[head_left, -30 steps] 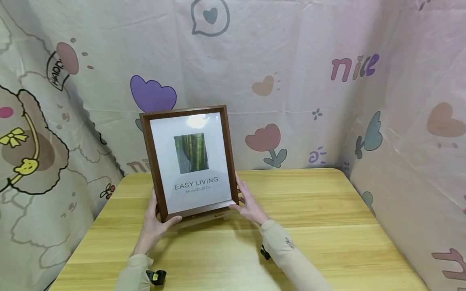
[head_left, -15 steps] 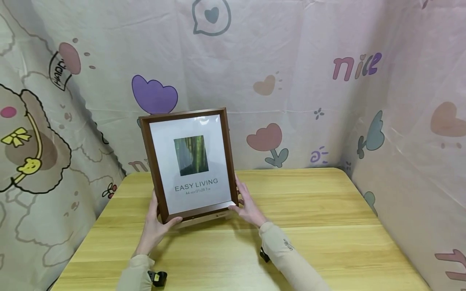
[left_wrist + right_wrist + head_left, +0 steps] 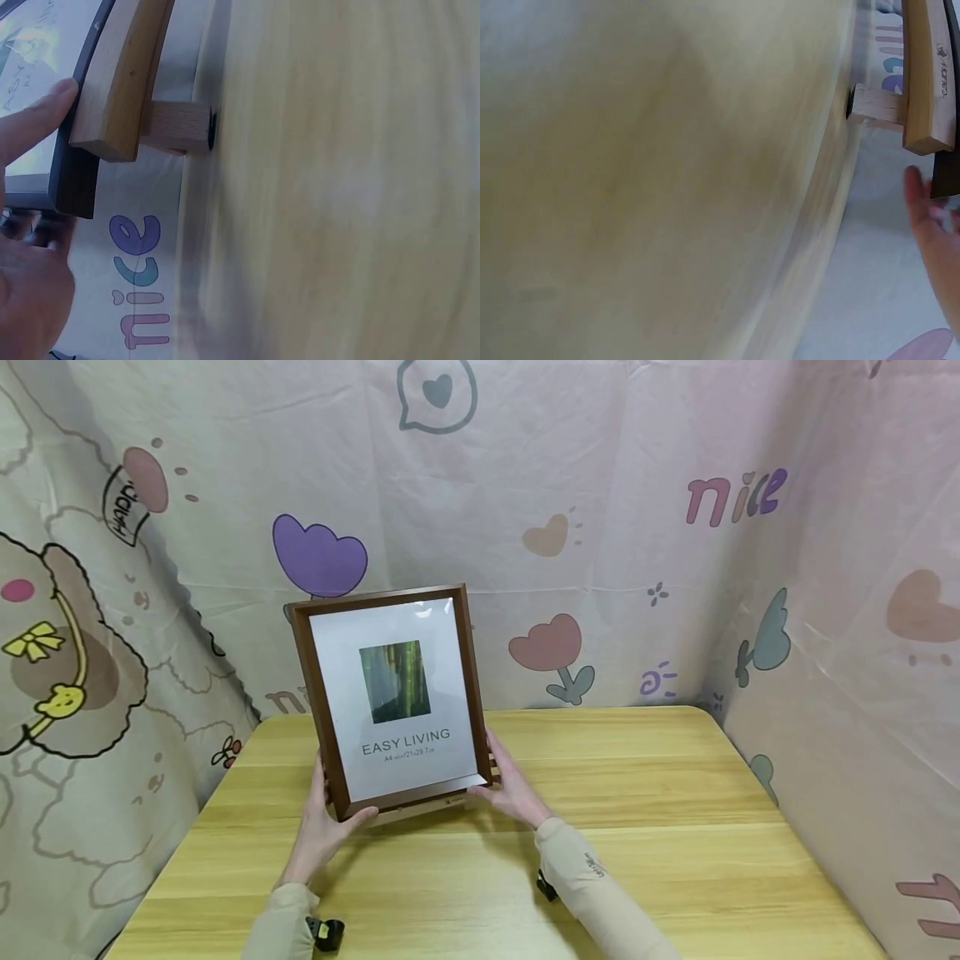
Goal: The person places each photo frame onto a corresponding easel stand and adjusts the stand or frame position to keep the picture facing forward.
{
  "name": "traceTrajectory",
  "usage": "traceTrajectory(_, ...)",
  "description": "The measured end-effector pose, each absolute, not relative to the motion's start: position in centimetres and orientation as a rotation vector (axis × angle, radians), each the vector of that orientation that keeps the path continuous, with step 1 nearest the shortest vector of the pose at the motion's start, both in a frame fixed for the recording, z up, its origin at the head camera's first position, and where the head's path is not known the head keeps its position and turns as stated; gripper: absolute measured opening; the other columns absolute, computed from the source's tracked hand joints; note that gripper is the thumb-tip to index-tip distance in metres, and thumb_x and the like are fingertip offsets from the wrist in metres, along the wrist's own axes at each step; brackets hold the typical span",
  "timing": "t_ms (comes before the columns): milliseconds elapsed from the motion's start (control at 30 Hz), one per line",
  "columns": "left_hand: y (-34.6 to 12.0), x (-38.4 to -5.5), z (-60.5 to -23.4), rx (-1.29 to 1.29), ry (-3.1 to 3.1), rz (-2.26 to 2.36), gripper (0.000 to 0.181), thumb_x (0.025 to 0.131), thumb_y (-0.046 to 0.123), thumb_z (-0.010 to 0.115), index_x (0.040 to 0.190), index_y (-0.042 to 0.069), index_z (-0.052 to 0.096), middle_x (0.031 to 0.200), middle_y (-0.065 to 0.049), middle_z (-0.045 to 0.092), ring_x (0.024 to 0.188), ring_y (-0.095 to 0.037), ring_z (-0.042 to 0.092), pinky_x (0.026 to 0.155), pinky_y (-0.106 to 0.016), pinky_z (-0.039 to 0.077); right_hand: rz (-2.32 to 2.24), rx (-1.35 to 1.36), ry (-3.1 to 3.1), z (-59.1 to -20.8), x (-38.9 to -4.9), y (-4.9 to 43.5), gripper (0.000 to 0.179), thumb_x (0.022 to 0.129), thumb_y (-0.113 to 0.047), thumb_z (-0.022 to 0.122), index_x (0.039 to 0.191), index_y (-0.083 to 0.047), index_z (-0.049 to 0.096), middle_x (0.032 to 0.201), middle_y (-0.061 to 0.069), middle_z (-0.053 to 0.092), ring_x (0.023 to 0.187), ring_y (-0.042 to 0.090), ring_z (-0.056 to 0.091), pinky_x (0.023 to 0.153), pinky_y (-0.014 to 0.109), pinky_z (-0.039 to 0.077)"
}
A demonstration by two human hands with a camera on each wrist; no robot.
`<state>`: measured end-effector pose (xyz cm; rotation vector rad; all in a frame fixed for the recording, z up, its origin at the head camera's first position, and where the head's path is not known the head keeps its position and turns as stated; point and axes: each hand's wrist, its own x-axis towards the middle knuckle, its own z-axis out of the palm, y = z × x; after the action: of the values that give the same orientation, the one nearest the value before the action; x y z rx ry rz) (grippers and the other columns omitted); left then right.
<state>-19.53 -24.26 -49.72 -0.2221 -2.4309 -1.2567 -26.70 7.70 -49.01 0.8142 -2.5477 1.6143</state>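
Note:
A brown picture frame (image 3: 396, 693) stands upright in the head view, leaning back and turned a little. It shows a bamboo picture and the words EASY LIVING. Its bottom edge is right at the ledge of a light wooden easel (image 3: 423, 810); most of the easel is hidden behind it. My left hand (image 3: 321, 831) grips the lower left corner, thumb along the front bottom edge and fingers round the side. At the lower right corner, my right hand (image 3: 516, 789) holds the frame between thumb and fingers. In the left wrist view, the easel's ledge (image 3: 112, 105) lies under the frame's edge.
The easel stands on a wood-grain table (image 3: 637, 827). A printed cloth curtain (image 3: 622, 435) with flowers, hearts and lettering hangs behind and on both sides. Black wrist cameras (image 3: 327, 934) sit at the cuffs of the beige sleeves.
The picture frame's top edge has come down slightly, and the bright glare on its glass has shrunk toward the top. Both hands keep their hold on the lower corners.

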Motion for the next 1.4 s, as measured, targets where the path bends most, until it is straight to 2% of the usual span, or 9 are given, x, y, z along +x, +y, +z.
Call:
traceTrajectory(67, -24.4, -19.51, -49.72, -0.199, -2.471, -1.255, 0.124, 0.08, 0.02, 0.086, 0.163, 0.029, -0.005, 0.155, -0.025, 0.04, 0.129, -0.04, 0.052, 0.099, -0.014, 0.046, 1.58, 0.816, -2.574, -48.98, -26.72, 7.66, 0.113, 0.085, -0.007, 0.078, 0.164, -0.029, 0.0, 0.16, 0.018, 0.038, 0.132, 0.039, 0.054, 0.111, 0.056, 0.046)
traceTrajectory(133, -24.53, -19.52, -49.73, -0.182, -2.509, -1.269, 0.119, 0.083, 0.023, 0.084, 0.163, 0.03, -0.004, 0.151, -0.025, 0.045, 0.129, -0.043, 0.054, 0.102, -0.037, 0.052, 1.572, 0.804, -2.595, -48.99, -26.75, 7.62, 0.112, 0.085, -0.01, 0.078, 0.164, -0.028, -0.001, 0.151, 0.019, 0.05, 0.127, 0.036, 0.058, 0.112, 0.053, 0.046)
traceTrajectory(200, -24.62, -19.5, -49.77, -0.168, -2.541, -1.29, 0.116, 0.085, 0.026, 0.082, 0.163, 0.032, -0.004, 0.15, -0.027, 0.045, 0.129, -0.046, 0.053, 0.102, -0.058, 0.05, 1.616, 0.786, -2.602, -49.01, -26.75, 7.59, 0.112, 0.086, -0.009, 0.078, 0.163, -0.03, 0.0, 0.141, 0.019, 0.06, 0.122, 0.035, 0.063, 0.108, 0.051, 0.05)
traceTrajectory(267, -24.68, -19.48, -49.82, -0.152, -2.56, -1.322, 0.115, 0.087, 0.028, 0.081, 0.162, 0.035, -0.007, 0.154, -0.028, 0.041, 0.132, -0.05, 0.05, 0.102, -0.067, 0.046, 1.632, 0.763, -2.615, -49.04, -26.8, 7.55, 0.111, 0.086, -0.009, 0.078, 0.163, -0.033, 0.001, 0.139, 0.019, 0.062, 0.123, 0.035, 0.062, 0.108, 0.05, 0.05)
traceTrajectory(400, -24.69, -19.47, -49.86, -0.132, -2.567, -1.345, 0.116, 0.087, 0.031, 0.08, 0.16, 0.042, -0.009, 0.158, -0.028, 0.036, 0.132, -0.052, 0.05, 0.1, -0.068, 0.047, 1.628, 0.741, -2.627, -49.08, -26.81, 7.52, 0.11, 0.087, -0.012, 0.077, 0.163, -0.036, 0.001, 0.143, 0.019, 0.059, 0.128, 0.038, 0.059, 0.111, 0.054, 0.046)
traceTrajectory(667, -24.68, -19.4, -50.08, -0.119, -2.556, -1.305, 0.115, 0.086, 0.03, 0.082, 0.16, 0.044, -0.006, 0.147, -0.028, 0.051, 0.12, -0.046, 0.061, 0.093, -0.059, 0.053, 1.593, 0.677, -2.676, -49.14, -26.73, 7.33, 0.109, 0.089, -0.016, 0.076, 0.162, -0.039, -0.002, 0.151, 0.02, 0.051, 0.132, 0.04, 0.056, 0.117, 0.061, 0.035)
traceTrajectory(1067, -24.67, -19.29, -49.9, -0.084, -2.553, -1.291, 0.116, 0.084, 0.029, 0.083, 0.16, 0.042, -0.004, 0.141, -0.03, 0.056, 0.115, -0.045, 0.064, 0.091, -0.057, 0.055, 1.591, 0.677, -2.674, -49.21, -26.79, 7.12, 0.109, 0.089, -0.014, 0.075, 0.161, -0.039, -0.003, 0.145, 0.023, 0.056, 0.128, 0.04, 0.059, 0.115, 0.061, 0.039)
traceTrajectory(1267, -24.66, -19.23, -49.97, -0.1, -2.542, -1.296, 0.116, 0.085, 0.028, 0.082, 0.16, 0.043, -0.004, 0.143, -0.03, 0.054, 0.118, -0.046, 0.062, 0.093, -0.059, 0.054, 1.64, 0.695, -2.654, -49.18, -26.69, 7.17, 0.112, 0.088, -0.009, 0.075, 0.161, -0.039, -0.005, 0.14, 0.025, 0.059, 0.123, 0.04, 0.062, 0.109, 0.057, 0.047)
traceTrajectory(1400, -24.56, -19.27, -49.86, -0.104, -2.542, -1.299, 0.115, 0.085, 0.028, 0.082, 0.16, 0.043, -0.005, 0.145, -0.031, 0.052, 0.119, -0.048, 0.062, 0.094, -0.061, 0.053, 1.641, 0.679, -2.659, -49.18, -26.68, 7.22, 0.111, 0.089, -0.011, 0.074, 0.162, -0.039, -0.004, 0.149, 0.024, 0.051, 0.127, 0.042, 0.059, 0.113, 0.06, 0.042)
